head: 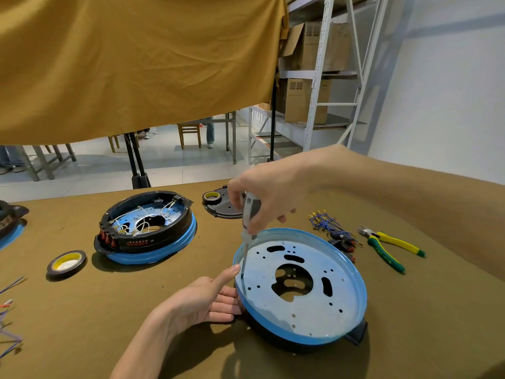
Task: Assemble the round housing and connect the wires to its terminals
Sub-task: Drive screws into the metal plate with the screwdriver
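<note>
A round blue housing plate [308,310] with several holes and slots lies in front of me on the table. My right hand [270,187] grips a grey and white screwdriver [250,217] held upright, its tip down in a hole near the plate's left rim. My left hand [207,299] holds that left rim, with the index finger stretched up beside the shaft. A bundle of blue wires with brass terminals [325,221] lies behind the plate. A second housing [147,228], with a black ring and white wires inside, sits at the left.
Yellow-green pliers [388,247] lie at the right. One roll of black tape [67,263] rests at the left, another [212,197] on a black cover plate [226,207] at the back. Loose wires [8,310] trail over the left table edge. A mustard cloth hangs above.
</note>
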A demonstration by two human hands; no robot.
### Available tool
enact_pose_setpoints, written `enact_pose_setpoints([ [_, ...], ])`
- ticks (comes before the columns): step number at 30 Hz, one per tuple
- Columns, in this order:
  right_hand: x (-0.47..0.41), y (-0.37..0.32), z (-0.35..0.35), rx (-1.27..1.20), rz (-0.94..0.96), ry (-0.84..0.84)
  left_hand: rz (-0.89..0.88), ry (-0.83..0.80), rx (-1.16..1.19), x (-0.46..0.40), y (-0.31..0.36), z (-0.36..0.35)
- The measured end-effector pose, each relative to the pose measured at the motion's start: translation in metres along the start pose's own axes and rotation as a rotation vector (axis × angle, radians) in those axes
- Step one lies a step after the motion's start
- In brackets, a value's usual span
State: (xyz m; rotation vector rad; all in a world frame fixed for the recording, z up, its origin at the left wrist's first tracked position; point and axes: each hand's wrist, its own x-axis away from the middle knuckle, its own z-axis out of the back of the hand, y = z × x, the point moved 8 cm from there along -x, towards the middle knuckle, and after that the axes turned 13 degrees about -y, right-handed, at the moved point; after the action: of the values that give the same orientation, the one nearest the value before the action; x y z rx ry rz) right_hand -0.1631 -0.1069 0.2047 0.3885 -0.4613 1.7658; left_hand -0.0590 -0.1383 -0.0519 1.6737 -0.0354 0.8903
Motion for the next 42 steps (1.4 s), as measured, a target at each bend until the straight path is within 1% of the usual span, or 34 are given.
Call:
enact_pose_setpoints([
  [10,0.002,-0.001,-0.005,-0.022,0.09,0.021,0.001,-0.016,0.01,-0.002,-0.003,0.003],
  [22,-0.005,0.0,-0.005,-0.05,0.09,0.039,-0.007,-0.023,0.013,0.002,0.0,0.002],
  [24,-0.003,0.002,-0.005,-0.017,0.067,-0.012,-0.008,-0.023,0.021,0.002,0.0,0.002],
  [27,0.004,0.007,-0.001,0.148,0.019,-0.055,-0.004,-0.037,0.027,0.002,0.0,0.001],
  [31,0.007,-0.005,0.004,0.217,0.116,0.044,0.003,-0.038,0.036,0.002,0.0,0.0],
  [35,-0.007,-0.011,0.009,0.313,0.128,0.158,0.004,-0.035,0.027,0.004,0.001,-0.001],
  [37,-0.016,-0.009,0.009,0.317,0.118,0.148,0.004,-0.038,0.023,0.005,0.002,-0.002],
  [40,-0.028,-0.006,0.004,0.252,0.11,0.063,0.007,-0.035,0.011,0.005,0.003,-0.002],
  [42,-0.028,-0.004,0.007,0.24,0.059,0.076,0.01,-0.033,0.006,0.005,0.003,-0.002],
])
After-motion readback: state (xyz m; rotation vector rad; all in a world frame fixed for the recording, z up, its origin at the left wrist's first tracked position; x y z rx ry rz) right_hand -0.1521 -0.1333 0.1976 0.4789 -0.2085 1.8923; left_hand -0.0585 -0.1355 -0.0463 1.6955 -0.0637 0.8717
